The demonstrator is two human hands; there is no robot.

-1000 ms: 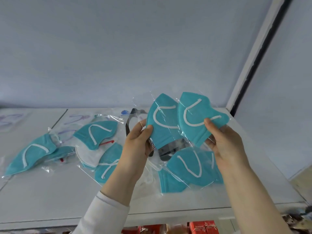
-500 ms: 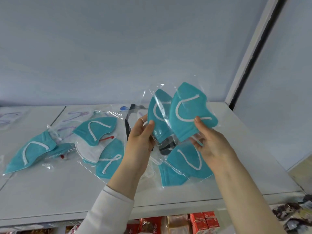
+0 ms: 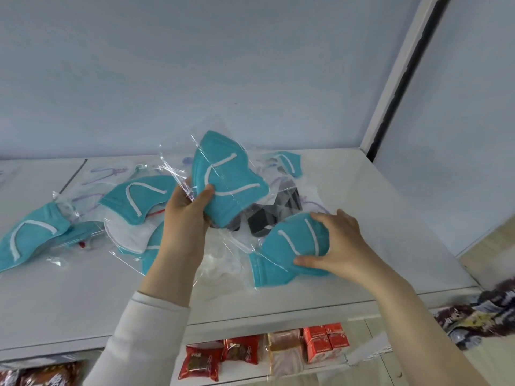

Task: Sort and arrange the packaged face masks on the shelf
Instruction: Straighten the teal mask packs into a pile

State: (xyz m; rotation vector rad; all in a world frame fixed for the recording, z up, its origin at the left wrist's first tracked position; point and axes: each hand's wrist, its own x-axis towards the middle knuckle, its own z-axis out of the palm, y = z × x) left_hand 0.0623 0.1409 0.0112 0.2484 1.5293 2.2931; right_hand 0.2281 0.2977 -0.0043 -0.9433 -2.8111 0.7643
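Fingers of the right hand (image 3: 342, 246) grip the lying mask (image 3: 292, 243), just below-right of the packs (image 3: 231, 179) pinched by the left hand (image 3: 184, 215).

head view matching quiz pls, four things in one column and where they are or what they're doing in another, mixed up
Column A
1. left hand
2. right hand
3. black mask packet
4. red snack packs

Column B
a. below the white shelf
b. grips the raised teal mask
c. on the white shelf, between the two hands
d. grips the lying teal mask

Pairs: 1-b, 2-d, 3-c, 4-a
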